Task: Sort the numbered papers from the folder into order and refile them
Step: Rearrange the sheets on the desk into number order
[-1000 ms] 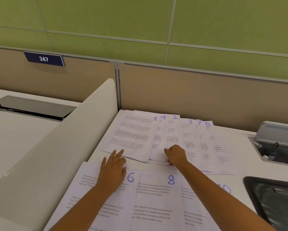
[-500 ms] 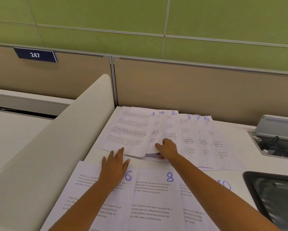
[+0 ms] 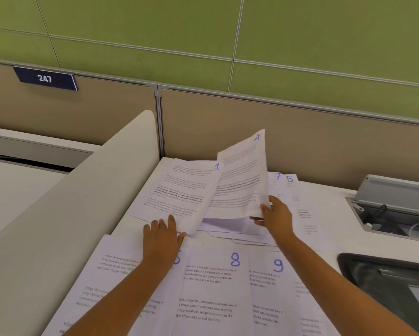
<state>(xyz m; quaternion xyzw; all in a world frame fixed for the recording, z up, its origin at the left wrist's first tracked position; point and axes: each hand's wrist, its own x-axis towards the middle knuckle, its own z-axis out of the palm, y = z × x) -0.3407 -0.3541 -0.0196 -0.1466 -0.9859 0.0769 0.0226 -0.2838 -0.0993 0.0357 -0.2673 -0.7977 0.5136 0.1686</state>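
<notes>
**Sheet 4 came up out of the back row**

The right hand [image 3: 275, 215] had pinched sheet 4 [image 3: 242, 180] by its lower corner and swung it up off the counter [image 3: 329, 229], where a moment before it lay flat, tucked between sheets 1 and 2. Now it stood tilted in the air, its number at the top. The left hand [image 3: 161, 235] lay open, fingers pressing down the near edge of sheet 1 [image 3: 179, 190] so that it did not slide along with it. Sheets 7 [image 3: 278, 177] and 5 [image 3: 289, 178] stayed flat at the back right; 2 and 3 were hidden behind the raised page. Nearer the person, sheets 8 [image 3: 215, 287] and 9 [image 3: 267, 287] lay side by side. With 4 out, 1 and 2 looked ready to sit next to each other; the lifted page most likely belonged after 3, beside 5. The folder could not be made out for certain.
</notes>
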